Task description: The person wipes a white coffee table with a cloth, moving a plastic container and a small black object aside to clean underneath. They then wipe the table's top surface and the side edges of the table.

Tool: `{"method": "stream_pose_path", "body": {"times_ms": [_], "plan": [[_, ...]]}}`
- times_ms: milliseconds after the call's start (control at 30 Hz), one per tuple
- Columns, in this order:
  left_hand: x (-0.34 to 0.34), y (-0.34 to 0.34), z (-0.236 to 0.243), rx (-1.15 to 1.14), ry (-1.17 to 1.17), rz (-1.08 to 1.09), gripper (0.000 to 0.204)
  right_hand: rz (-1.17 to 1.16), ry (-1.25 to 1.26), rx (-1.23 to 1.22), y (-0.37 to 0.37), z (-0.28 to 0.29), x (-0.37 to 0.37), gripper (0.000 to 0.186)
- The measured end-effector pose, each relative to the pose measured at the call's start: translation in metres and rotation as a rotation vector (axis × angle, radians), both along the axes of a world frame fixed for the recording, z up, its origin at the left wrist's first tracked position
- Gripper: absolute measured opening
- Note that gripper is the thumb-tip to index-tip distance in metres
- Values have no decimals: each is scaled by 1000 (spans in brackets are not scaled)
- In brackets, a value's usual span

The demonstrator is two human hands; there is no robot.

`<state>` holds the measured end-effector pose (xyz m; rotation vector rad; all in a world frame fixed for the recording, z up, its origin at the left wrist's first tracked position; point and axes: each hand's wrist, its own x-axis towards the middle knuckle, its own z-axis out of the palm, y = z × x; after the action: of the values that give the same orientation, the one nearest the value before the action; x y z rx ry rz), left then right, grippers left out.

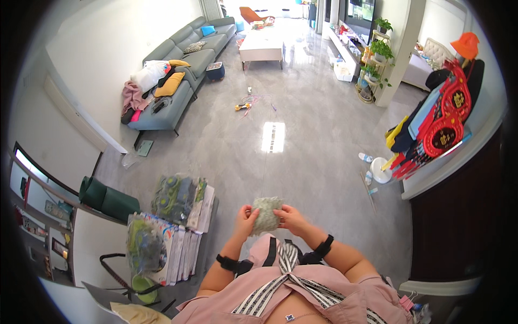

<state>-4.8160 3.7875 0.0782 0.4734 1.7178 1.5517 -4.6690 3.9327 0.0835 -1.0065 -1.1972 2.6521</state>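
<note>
A pale green, fluffy piece of cloth (267, 216) is held up in front of my body, above the grey floor. My left hand (247, 220) grips its left edge, with the thumb on the near face. On the opposite edge, my right hand (290, 218) pinches the cloth between thumb and fingers. The cloth looks folded or bunched into a rough square. Its far side and some of my fingertips are hidden.
To my left are stacked books (183, 251) with plastic-wrapped green toys (178, 197) and a dark green roll (108, 198). A coat stand base (381, 170), slippers (365, 157) and a thin stick (368, 193) lie right. Cords and a small tool (244, 107) lie ahead.
</note>
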Motion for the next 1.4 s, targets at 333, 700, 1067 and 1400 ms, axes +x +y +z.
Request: {"method": "stream_pose_path", "body": {"times_ms": [333, 700, 1067, 1400], "plan": [[-182, 275, -1, 57, -219, -227, 46, -94, 46, 43, 276, -14, -159, 32], [-302, 644, 10, 50, -118, -531, 45, -436, 108, 5, 588, -24, -245, 35], [-441, 939, -8, -1, -131, -337, 47, -201, 33, 151, 917, -49, -406, 39], [-586, 1165, -49, -37, -238, -98, 43, -20, -28, 230, 1154, -63, -578, 49]]}}
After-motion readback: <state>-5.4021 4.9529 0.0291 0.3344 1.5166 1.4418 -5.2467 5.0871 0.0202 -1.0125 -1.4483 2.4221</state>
